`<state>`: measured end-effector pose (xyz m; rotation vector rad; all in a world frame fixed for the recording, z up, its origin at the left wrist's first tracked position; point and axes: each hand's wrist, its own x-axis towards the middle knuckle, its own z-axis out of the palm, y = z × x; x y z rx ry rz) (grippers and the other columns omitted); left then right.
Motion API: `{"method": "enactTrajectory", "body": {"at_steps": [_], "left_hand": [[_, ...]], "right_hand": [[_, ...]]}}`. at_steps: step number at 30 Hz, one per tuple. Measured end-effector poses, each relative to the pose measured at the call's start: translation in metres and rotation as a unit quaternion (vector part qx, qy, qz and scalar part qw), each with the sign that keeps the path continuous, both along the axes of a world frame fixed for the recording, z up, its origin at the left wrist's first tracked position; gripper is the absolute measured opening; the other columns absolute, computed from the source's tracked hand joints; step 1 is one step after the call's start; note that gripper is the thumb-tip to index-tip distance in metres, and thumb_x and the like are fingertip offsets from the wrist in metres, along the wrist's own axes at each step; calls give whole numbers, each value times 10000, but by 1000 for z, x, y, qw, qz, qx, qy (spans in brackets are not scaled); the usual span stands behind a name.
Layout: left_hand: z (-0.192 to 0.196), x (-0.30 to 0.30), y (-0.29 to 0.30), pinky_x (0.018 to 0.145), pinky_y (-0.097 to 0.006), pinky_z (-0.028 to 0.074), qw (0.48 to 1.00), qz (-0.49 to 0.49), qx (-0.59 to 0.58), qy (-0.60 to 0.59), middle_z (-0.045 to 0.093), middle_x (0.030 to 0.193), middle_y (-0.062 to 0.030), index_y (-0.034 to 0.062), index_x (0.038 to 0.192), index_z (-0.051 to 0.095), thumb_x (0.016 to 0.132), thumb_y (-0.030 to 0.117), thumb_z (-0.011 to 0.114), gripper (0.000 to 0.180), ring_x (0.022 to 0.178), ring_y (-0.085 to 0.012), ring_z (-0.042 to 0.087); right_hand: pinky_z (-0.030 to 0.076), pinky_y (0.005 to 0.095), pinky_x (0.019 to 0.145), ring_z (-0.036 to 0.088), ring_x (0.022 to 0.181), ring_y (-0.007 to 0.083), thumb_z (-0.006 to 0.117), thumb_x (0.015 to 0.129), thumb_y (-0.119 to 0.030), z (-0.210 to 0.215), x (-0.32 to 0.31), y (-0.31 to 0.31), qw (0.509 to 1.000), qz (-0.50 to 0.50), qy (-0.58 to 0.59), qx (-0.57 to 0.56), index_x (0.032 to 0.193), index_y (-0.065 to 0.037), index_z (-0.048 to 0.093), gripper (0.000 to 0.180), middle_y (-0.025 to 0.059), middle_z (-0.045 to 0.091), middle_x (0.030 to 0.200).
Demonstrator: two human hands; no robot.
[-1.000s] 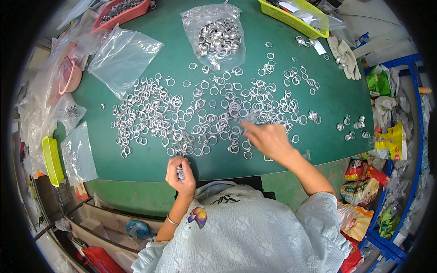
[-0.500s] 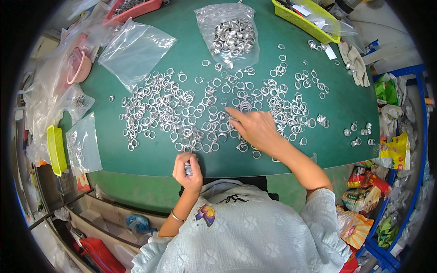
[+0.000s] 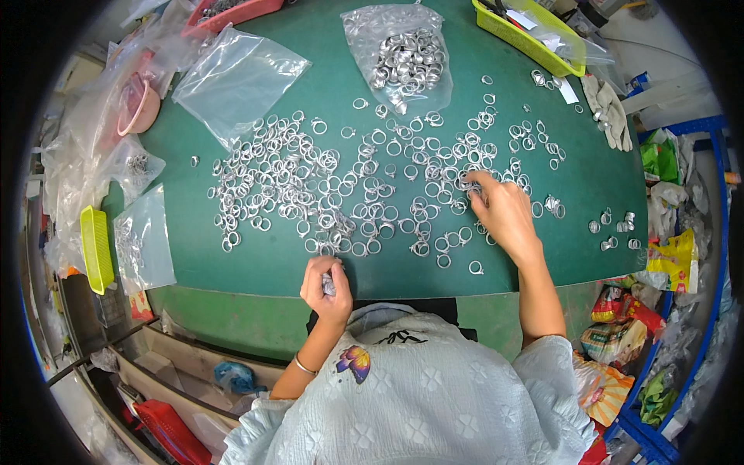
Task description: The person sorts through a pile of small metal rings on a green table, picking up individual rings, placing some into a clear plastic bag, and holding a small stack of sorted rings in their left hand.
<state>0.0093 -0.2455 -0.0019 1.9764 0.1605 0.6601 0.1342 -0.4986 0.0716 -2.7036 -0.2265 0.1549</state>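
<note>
Many silver-coloured metal rings (image 3: 283, 174) lie scattered and heaped across the green tabletop, in a loose band from left to right. My right hand (image 3: 504, 211) is over the right part of this band. Its index finger and thumb are stretched apart, and the index fingertip touches rings (image 3: 470, 164) there. Nothing shows gripped in it. At the near edge of the table, my left hand (image 3: 326, 288) is closed round several silvery rings (image 3: 328, 285), partly hidden by the fingers. More rings lie just beyond its knuckles.
A clear bag (image 3: 411, 66) full of shiny rings lies at the back. Flat plastic bags (image 3: 240, 81) lie left. A yellow-green basket (image 3: 535, 39) and a glove (image 3: 607, 112) are at the right. A few ring pieces (image 3: 620, 223) sit near the right edge.
My right hand has moved right, from the middle of the rings to the right-hand cluster. Rings in the middle have shifted, leaving a gap. My left hand stays closed in nearly the same place.
</note>
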Motion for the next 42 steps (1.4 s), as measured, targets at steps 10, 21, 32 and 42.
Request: {"method": "enactTrajectory", "body": {"at_steps": [10,21,32,42], "left_hand": [[2,1,1,585,-295,437,1000,-14,-12,-6,584,734,-137,-34,786,559,792,-64,554,31,614,-225,543],[9,11,-1,560,-257,406,983,-34,-116,138,565,692,-79,-20,812,587,820,-29,558,32,584,-134,515],[29,29,-21,567,-268,413,961,-250,-34,112,571,716,-93,-7,871,631,824,-28,548,97,596,-160,526],[40,23,13,660,-311,465,983,-147,72,77,603,772,-131,-10,884,633,787,-90,539,157,694,-247,591]], "right_hand": [[463,383,494,615,554,283,682,783,-228,-26,-33,-8,993,-5,-113,29,909,-138,685,155,114,634,630],[481,442,546,612,571,356,615,848,-282,-30,-36,-34,986,-139,-76,-58,1115,-136,640,305,172,597,584],[448,412,482,585,518,334,664,808,-237,-17,-54,18,997,47,-50,28,1121,-121,613,337,136,588,563],[457,422,514,593,550,354,613,849,-170,-25,-59,-14,988,-67,-98,101,972,-112,662,145,151,589,576]]}}
